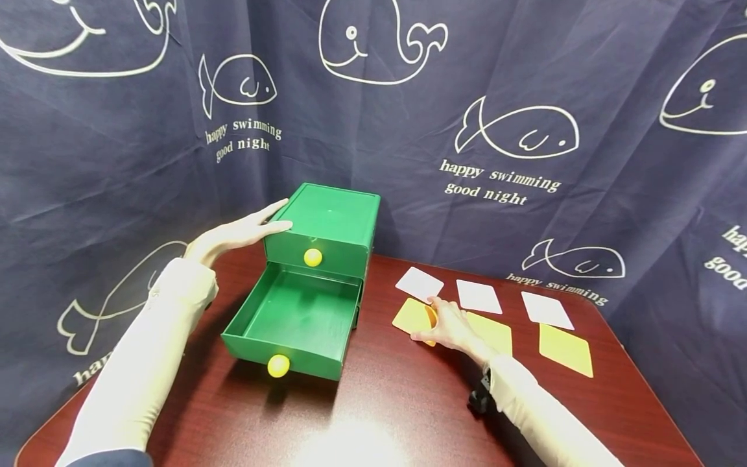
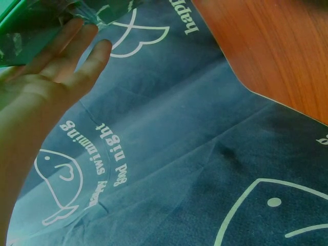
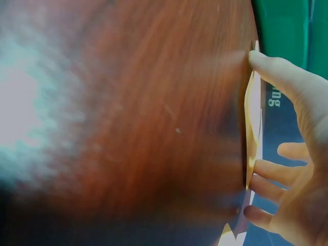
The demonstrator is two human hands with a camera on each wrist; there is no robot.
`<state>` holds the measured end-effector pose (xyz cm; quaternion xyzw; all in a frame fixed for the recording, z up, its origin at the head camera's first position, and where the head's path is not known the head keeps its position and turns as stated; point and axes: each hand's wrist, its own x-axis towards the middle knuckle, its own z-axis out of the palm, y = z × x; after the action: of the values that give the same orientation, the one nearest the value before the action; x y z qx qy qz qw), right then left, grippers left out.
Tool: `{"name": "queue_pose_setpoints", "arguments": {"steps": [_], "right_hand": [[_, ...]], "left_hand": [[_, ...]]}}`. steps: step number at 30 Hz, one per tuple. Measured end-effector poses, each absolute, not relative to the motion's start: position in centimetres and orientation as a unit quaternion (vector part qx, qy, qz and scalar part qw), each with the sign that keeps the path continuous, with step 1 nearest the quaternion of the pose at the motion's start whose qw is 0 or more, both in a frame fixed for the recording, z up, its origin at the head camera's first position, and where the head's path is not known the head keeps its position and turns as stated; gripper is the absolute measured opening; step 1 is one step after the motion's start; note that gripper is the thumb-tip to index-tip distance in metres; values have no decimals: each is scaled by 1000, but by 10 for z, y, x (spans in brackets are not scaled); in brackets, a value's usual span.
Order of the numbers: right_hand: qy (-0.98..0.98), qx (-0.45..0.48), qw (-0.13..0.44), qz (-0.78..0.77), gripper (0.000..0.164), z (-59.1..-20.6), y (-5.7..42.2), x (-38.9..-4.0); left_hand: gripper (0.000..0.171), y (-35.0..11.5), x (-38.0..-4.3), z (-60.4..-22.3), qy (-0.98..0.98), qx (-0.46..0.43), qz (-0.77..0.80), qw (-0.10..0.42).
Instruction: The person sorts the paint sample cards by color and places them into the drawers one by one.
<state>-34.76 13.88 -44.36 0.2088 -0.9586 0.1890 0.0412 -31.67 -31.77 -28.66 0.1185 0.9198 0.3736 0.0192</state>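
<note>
A green two-drawer box (image 1: pixel 329 213) with round yellow knobs stands on the table, its lower drawer (image 1: pixel 306 364) pulled out and its upper one closed. My left hand (image 1: pixel 236 235) rests at the box's upper left edge, fingers extended along it. In the left wrist view those fingers (image 2: pixel 87 66) lie against the green side. On the right, my right hand (image 1: pixel 452 326) pinches a yellow card (image 1: pixel 411 314) by its edges, thumb on one side and fingers on the other. The card (image 3: pixel 251 113) bows between them in the right wrist view.
Three white cards, left (image 1: pixel 419 284), middle (image 1: pixel 478 296) and right (image 1: pixel 546 310), form the back row. Two more yellow cards, one partly behind my hand (image 1: pixel 493 334) and one farther right (image 1: pixel 565 350), lie in front. A dark fish-print curtain (image 1: pixel 408 130) surrounds the reddish-brown table (image 1: pixel 403 402).
</note>
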Motion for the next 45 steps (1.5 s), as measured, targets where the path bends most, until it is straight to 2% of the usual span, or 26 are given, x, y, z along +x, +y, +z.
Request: {"name": "queue_pose_setpoints", "arguments": {"steps": [9, 30, 34, 41, 45], "right_hand": [[-946, 224, 42, 232, 92, -426, 136, -323], [-868, 356, 88, 336, 77, -357, 106, -251], [-849, 380, 72, 362, 74, -344, 94, -244], [-853, 377, 19, 362, 83, -330, 63, -240], [-853, 392, 29, 344, 83, -329, 45, -242]], "left_hand": [[78, -318, -317, -285, 920, 120, 374, 22], [76, -317, -316, -287, 922, 120, 367, 20], [76, -318, -317, -287, 922, 117, 369, 20], [76, -317, -316, -286, 921, 121, 370, 17], [76, -317, -316, -286, 918, 122, 376, 19]]}}
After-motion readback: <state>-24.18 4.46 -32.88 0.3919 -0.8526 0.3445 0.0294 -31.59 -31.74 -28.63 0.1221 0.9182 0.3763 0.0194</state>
